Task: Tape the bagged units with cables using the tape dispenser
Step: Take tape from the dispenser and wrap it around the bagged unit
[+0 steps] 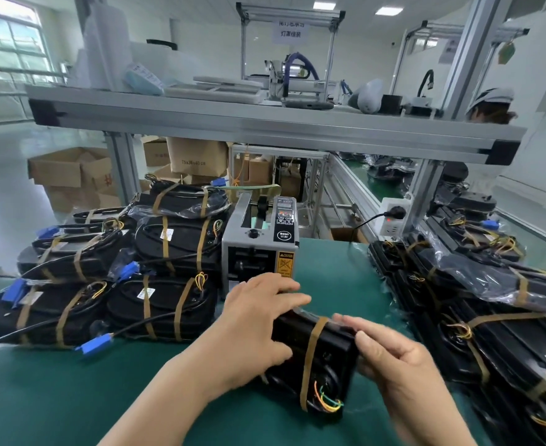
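Observation:
A black bagged unit (324, 358) with a coiled cable and coloured wires stands tilted on the green mat in front of me, one brown tape strip wrapped round it. My left hand (259, 320) lies over its top left with the fingers spread, the thumb against its near side. My right hand (390, 352) grips its right end, fingers curled round the edge. Just behind the unit stands the grey tape dispenser (260, 239).
Taped units (165, 304) with blue connectors are piled at the left. More bagged units (490, 320) lie along the right. An aluminium shelf beam (265, 123) crosses overhead. A power strip (390, 220) sits by the right post. A person in a cap (490, 104) is behind.

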Demonstrator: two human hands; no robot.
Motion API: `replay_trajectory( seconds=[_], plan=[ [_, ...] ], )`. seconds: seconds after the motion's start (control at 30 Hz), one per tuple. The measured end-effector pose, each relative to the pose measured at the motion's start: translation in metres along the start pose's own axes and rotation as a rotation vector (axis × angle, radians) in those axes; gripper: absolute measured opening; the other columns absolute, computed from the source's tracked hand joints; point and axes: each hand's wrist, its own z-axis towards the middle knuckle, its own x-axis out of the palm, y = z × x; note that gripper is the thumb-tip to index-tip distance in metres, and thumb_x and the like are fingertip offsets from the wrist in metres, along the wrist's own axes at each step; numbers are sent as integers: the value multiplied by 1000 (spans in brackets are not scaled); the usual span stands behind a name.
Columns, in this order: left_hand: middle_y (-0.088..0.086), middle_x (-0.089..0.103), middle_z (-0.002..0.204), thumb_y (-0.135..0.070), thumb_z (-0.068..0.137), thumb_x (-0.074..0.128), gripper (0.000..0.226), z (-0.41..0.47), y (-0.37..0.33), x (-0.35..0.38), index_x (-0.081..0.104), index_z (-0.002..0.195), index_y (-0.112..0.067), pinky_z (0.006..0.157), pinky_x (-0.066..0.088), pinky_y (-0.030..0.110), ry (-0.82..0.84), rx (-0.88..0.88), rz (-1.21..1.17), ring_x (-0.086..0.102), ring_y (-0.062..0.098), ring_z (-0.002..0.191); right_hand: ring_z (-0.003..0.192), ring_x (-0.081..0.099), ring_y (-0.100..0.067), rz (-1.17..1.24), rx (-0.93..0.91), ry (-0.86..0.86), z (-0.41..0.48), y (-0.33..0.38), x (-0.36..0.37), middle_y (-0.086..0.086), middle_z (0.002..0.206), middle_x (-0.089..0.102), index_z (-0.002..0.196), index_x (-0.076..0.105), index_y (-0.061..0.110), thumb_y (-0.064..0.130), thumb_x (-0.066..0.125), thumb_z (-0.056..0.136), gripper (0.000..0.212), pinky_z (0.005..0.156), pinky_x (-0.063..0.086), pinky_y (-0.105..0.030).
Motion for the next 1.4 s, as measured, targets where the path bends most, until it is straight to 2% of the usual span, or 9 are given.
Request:
replay_trajectory(
  seconds=[0.07,0.17,0.33,0.6,0.8,0.93,1.03,1.2,1.4],
  plan=[
    [-31,50,130,-15,82,72,51,2,12,-9,62,122,-45,101,31,8,-171,-169,-224,36,-24,120,97,75,-25,-18,-54,-86,-3,-1,1,-14,103,77,99,81,17,20,65,78,26,71,59,-23],
    [-14,72,90,-16,87,69,17,20,30,-16,75,91,-31,77,51,22,-478,-576,-600,65,6,87,97,75,-22,-59,-104,-190,-9,-7,12,-11,101,78,97,81,18,21,63,81,24,77,60,-25],
    [-2,64,66,-17,92,65,12,59,51,-5,70,82,-11,52,39,20,-490,-941,-1018,49,8,55,90,75,-17,-13,-194,-408,-13,-15,43,-6,97,78,84,77,14,8,52,100,30,71,57,-17],
    [-7,53,44,-22,98,61,28,85,57,-2,61,73,-11,46,31,14,-430,-1092,-1404,46,1,37,93,75,-24,72,-214,-658,-10,-10,55,-6,98,78,87,75,13,13,50,103,30,78,61,-31],
    [-2,54,57,-10,92,65,11,96,53,6,59,83,-10,31,29,12,-674,-1123,-1475,44,5,44,97,74,-19,-1,-234,-632,-17,-15,64,-3,98,78,87,76,16,12,52,102,29,85,58,-26],
    [-3,57,57,-9,86,68,16,69,43,7,59,73,-12,38,37,15,-818,-899,-1363,48,4,43,95,74,-16,-18,-220,-592,-21,-13,63,0,99,79,91,79,22,15,54,101,28,84,57,-25],
    [-3,58,60,-13,86,69,19,33,22,-5,65,68,-16,57,43,22,-659,-666,-1221,51,8,54,89,74,-10,-7,-198,-560,-23,-9,64,1,97,79,93,79,24,14,52,102,31,74,57,-16],
    [-4,57,64,-25,78,76,19,-8,-35,-4,67,62,-22,58,43,17,-81,-380,-1033,50,5,58,83,75,-15,160,-154,-496,-25,-4,72,-8,95,78,89,78,12,10,49,102,31,64,56,-18],
    [-7,59,53,-9,83,75,18,-5,-51,10,70,65,-12,46,37,8,-96,-424,-893,46,-2,43,83,75,-20,196,-140,-450,-31,-4,78,-14,93,77,91,77,9,10,49,102,31,63,57,-20]
  ],
)
